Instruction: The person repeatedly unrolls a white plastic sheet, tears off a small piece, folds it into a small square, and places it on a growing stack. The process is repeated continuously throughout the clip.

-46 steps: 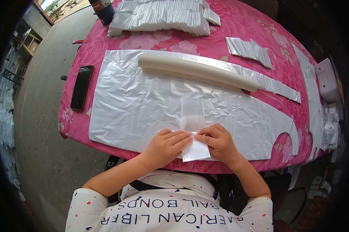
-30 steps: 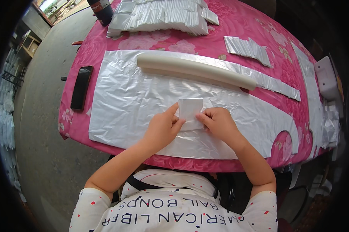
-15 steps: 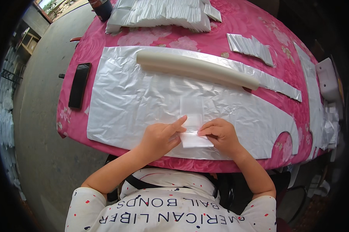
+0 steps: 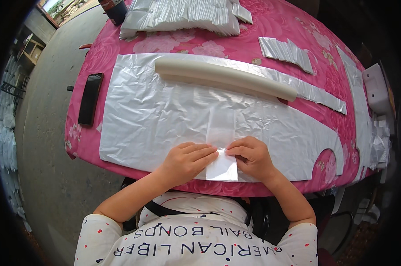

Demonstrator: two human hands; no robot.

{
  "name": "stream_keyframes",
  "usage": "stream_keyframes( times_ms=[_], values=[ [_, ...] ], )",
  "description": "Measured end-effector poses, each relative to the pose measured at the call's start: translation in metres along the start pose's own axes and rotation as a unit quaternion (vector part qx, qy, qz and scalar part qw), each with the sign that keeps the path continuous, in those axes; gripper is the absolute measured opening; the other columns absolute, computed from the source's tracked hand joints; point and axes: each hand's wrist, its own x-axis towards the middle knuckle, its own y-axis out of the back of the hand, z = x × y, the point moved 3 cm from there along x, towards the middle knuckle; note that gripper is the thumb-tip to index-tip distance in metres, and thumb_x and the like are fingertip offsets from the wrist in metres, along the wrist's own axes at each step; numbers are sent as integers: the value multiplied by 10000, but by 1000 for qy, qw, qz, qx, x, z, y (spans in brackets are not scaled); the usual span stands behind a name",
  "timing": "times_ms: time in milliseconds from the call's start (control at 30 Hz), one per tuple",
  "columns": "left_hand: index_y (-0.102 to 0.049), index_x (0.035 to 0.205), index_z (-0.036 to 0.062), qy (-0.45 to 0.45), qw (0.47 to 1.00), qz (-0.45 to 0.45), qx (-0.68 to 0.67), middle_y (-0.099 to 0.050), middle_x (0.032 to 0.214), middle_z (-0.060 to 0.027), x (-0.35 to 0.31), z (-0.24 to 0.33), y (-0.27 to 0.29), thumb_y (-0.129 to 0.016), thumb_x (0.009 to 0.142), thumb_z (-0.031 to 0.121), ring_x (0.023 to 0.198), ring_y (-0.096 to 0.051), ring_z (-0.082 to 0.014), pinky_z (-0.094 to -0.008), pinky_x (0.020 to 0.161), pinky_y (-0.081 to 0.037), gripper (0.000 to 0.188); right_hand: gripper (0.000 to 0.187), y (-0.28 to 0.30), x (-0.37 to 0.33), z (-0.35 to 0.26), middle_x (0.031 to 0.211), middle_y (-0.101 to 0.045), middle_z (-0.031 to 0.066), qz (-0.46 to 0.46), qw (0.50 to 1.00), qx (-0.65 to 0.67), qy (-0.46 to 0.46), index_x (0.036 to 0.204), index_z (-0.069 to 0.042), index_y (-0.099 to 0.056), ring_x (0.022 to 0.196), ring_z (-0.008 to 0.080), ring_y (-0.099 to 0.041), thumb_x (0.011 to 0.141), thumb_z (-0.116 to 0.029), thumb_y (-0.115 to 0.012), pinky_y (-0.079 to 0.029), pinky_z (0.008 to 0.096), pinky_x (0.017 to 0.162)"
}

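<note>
A narrow strip of white plastic bag (image 4: 221,168) lies in front of me, its near part folded into a bright flat panel and its far part thin and see-through. My left hand (image 4: 187,162) has its fingers pressed together on the left side of the crease. At the crease's right side, the thumb and fingers of my right hand (image 4: 252,158) pinch the plastic. Beneath both is a wide silver-white plastic bag (image 4: 138,115) spread flat, with a curved cut-out at its right end. A pale cardboard tube (image 4: 222,77) rests across its far part.
Folded white bags (image 4: 182,17) form a big pile at the far edge, beside a dark bottle (image 4: 114,11). A smaller stack (image 4: 285,53) lies far right. A black phone (image 4: 90,99) sits at the left on the pink floral tablecloth (image 4: 82,146). A white plastic container (image 4: 378,91) stands at the right edge.
The strip's folded near part has swung toward me and straightened, now reaching closer to the table edge. My left fingers have closed together and shifted to the crease; the right hand moved slightly left.
</note>
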Motion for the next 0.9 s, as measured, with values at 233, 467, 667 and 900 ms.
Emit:
stream_keyframes(
  times_ms=[233, 467, 667, 900],
  values=[
    [-645, 978, 66, 56, 998, -9, -41, -666, 942, -68, 3, -1, 2, -620, 696, 46, 839, -648, -209, -314, 701, -498, 284, 235, 2, -2, -9, 827, -641, 49, 2, 998, -55, 33, 875, -87, -664, 701, 225, -589, 648, -27, -678, -471, 317, 603],
    [-499, 1183, -22, 350, 922, -31, -164, -646, 695, -116, 22, -17, 1, -631, 802, 150, 595, -619, -256, -334, 556, -465, 438, 192, 6, 18, 4, 619, -610, 45, -44, 939, 81, -333, 789, -1, -648, 544, 101, -569, 857, -168, -582, -440, 241, 519],
    [-328, 1329, -64, 416, 888, -67, -181, -629, 639, -105, 35, -35, -4, -651, 800, 160, 535, -588, -197, -300, 556, -460, 659, 302, 9, 38, 13, 595, -610, 50, -110, 887, 103, -437, 703, 20, -630, 508, 91, -589, 867, -225, -562, -442, 231, 492],
    [-385, 1307, -43, 291, 956, -17, -24, -590, 1072, -149, 35, -23, 5, -650, 772, 117, 818, -610, -202, -317, 680, -477, 618, 312, 10, 45, 17, 595, -609, 57, -140, 862, 123, -471, 674, 9, -621, 515, 101, -603, 866, -226, -551, -445, 234, 490]
  ],
)
